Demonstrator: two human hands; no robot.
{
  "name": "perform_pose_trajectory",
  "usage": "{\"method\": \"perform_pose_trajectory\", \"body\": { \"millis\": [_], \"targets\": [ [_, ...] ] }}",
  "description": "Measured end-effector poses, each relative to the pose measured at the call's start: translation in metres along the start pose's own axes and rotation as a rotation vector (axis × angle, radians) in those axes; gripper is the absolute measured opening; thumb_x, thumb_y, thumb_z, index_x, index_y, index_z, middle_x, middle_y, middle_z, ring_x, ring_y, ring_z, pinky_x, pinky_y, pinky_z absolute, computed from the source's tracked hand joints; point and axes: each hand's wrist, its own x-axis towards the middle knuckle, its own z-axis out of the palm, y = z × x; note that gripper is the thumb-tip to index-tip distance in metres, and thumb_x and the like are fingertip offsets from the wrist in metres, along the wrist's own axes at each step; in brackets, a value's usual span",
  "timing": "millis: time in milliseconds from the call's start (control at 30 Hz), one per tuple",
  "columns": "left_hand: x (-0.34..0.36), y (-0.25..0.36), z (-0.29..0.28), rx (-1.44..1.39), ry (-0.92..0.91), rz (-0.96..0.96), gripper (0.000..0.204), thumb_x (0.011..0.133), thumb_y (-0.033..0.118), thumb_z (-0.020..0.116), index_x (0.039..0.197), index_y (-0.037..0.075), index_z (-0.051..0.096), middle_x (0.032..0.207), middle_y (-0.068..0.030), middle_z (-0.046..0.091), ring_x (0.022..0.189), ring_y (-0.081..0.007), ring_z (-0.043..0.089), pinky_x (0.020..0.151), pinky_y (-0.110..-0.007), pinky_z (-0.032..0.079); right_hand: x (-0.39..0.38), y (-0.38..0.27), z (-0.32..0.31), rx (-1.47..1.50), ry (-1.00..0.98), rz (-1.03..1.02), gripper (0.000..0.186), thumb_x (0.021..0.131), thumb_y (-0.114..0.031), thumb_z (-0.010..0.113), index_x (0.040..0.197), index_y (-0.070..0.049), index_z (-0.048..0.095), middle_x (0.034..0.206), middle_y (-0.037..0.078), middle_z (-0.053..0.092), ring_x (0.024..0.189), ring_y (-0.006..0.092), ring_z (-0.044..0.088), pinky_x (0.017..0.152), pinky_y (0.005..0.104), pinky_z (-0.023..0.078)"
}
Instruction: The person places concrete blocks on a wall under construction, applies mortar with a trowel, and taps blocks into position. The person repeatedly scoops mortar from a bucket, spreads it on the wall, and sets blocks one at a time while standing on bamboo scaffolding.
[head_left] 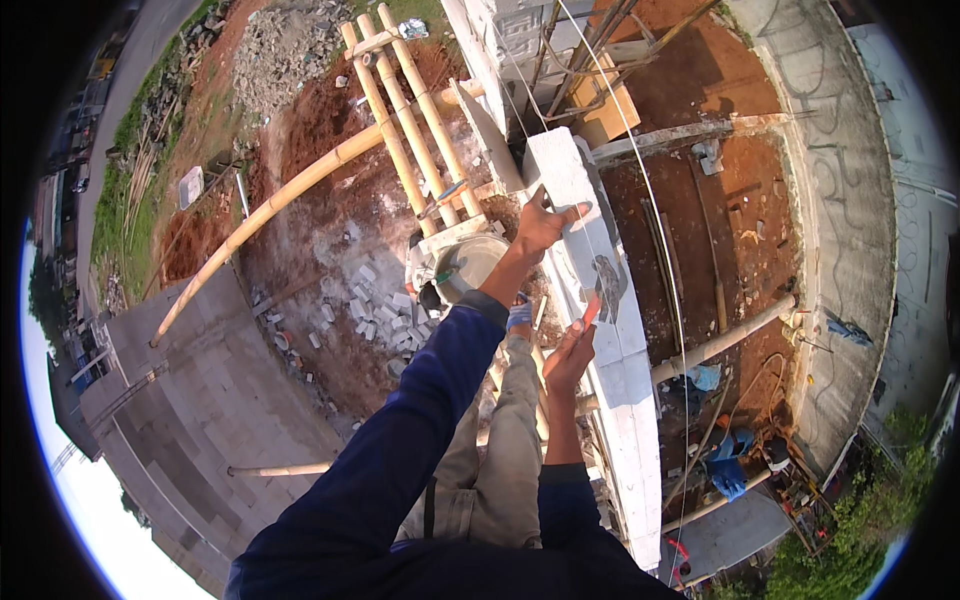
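Observation:
My left hand [540, 226] grips the edge of a white block [556, 160] on top of a narrow wall, its thumb laid across the upper face. Nearer to me, my right hand [568, 356] is closed around the red handle of a trowel [592, 311]. Grey wet mortar [607, 284] lies on the wall top at the trowel's far end and hides most of its blade. The white wall [626, 400] runs on toward me past my right forearm. Left of my left hand stands a round bucket [470, 264] with grey stuff inside.
A taut white string [655, 215] runs along the wall's right side. Bamboo poles [405, 120] form scaffolding at the left and far side; one long pole [280, 205] crosses leftward. Broken white blocks [385, 315] lie far below. Red soil and a curved grey wall [835, 200] are at right.

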Motion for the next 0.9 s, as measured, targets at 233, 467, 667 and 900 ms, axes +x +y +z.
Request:
{"method": "perform_pose_trajectory", "body": {
  "millis": [233,467,667,900],
  "targets": [
    [0.002,0.003,0.006,0.024,0.013,0.016,0.08,0.083,0.026,0.096,0.143,-0.006,0.056,0.126,-0.0176,0.074,0.107,-0.0241,0.073,0.087,-0.037,0.062,0.004,-0.005,-0.004,-0.083,0.094,-0.223,0.047,0.118,-0.04,0.044,0.106,0.005,0.054,0.075,0.005,0.049,0.066,0.0149,0.039,0.059,0.0361,0.035],
    [0.009,-0.007,0.002,0.04,-0.005,-0.01,0.099,0.079,0.034,0.099,0.147,-0.016,0.047,0.132,-0.0256,0.071,0.116,-0.0286,0.07,0.096,-0.038,0.059,0.009,0.01,-0.015,-0.135,0.048,-0.127,0.052,0.117,-0.042,0.044,0.1,0.006,0.055,0.074,0.016,0.056,0.064,0.0262,0.049,0.062,0.0437,0.041],
    [0.011,-0.015,0.001,0.076,0.003,-0.008,0.084,0.082,0.027,0.096,0.145,-0.007,0.053,0.128,-0.0168,0.073,0.111,-0.0246,0.072,0.09,-0.037,0.061,0.008,0.01,-0.016,-0.138,0.036,-0.11,0.051,0.117,-0.041,0.044,0.1,0.006,0.055,0.074,0.016,0.056,0.065,0.0262,0.049,0.063,0.0439,0.042],
    [0.019,-0.026,-0.005,0.172,0.053,0.028,0.074,0.084,0.027,0.095,0.142,-0.002,0.06,0.124,-0.0106,0.075,0.105,-0.0199,0.072,0.083,-0.035,0.06,0.007,0.008,-0.012,-0.155,-0.067,-0.05,0.059,0.116,-0.044,0.041,0.132,0.01,0.057,0.098,0.035,0.064,0.091,0.0534,0.062,0.081,0.0566,0.046]
  ]
}}
